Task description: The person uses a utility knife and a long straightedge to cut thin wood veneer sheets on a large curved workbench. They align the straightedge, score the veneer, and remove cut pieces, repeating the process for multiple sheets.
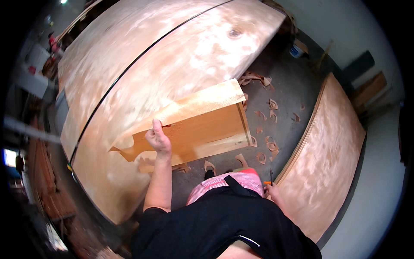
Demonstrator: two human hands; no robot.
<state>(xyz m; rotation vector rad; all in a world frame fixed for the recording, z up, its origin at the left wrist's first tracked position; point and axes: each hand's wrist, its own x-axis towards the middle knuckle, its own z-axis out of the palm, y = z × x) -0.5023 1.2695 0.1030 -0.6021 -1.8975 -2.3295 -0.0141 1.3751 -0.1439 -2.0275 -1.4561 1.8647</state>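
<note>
This is a woodworking or veneer workshop. Big thin veneer sheets (172, 56) cover a wide work surface, another stack of sheets (327, 159) lies at the right, and torn wood scraps (267, 129) litter the grey concrete floor (289, 86).

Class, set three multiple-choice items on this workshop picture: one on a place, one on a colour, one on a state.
1. Where do the small veneer scraps lie?
A on the floor
B on a shelf
C in a box

2. What colour is the striped garment under the dark apron?
A green
B pink and white
C yellow

3. What is the left hand doing?
A hanging free
B gripping a veneer sheet
C resting flat on the floor

Answers: 1 A, scraps dot the grey floor; 2 B, pink stripes show; 3 B, fingers close on the sheet's edge.
</note>
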